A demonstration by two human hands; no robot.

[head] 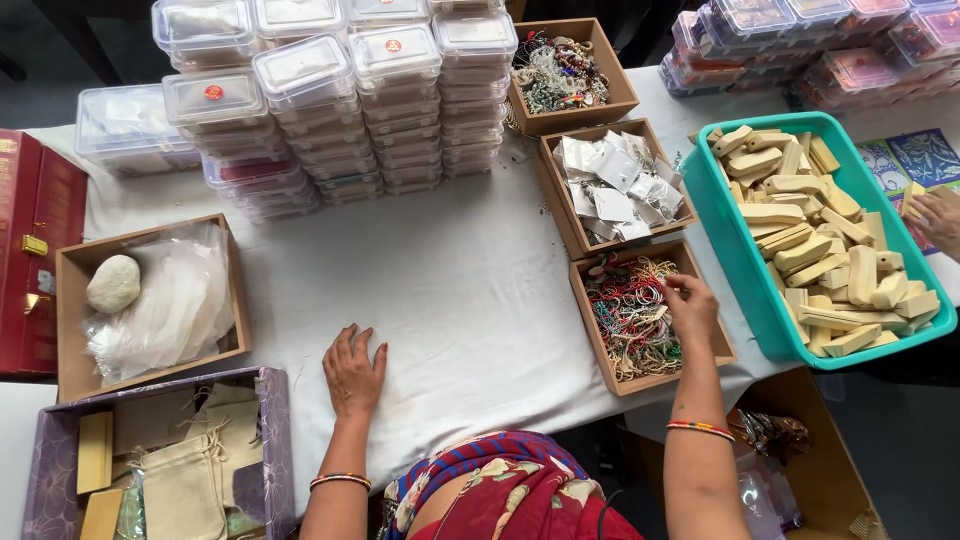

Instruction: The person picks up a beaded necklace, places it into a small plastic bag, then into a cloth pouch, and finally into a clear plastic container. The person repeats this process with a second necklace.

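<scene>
My right hand (690, 305) is down in the cardboard box (712, 345) nearest me on the right, its grip pinched closed on a few strands at the top of the tangle of coloured thread bracelets (630, 320). My left hand (353, 372) lies flat and open on the white cloth of the table (470, 290), holding nothing.

The threads are the worry. They lie in one knotted heap, red, green and pale loops crossing each other, so I judge that a pull on one strand may bring up a whole clump instead of a single piece. If the clump snags, the light box could lift or slide, and it sits close to the table's near edge, where cloth hangs over the side. Nothing steadies it, since my left hand is well apart from it.

Just beyond it stands a second box of small clear packets (615, 185), touching or nearly so, and a third holding beaded jewellery (556, 72); trailing threads could drag across into the packets. The teal tub (735, 250) of pale wooden pieces (815, 250) sits just beside my wrist, and another person's hand (938, 215) rests at its far side, so a sharp tug could knock my elbow against it.
</scene>
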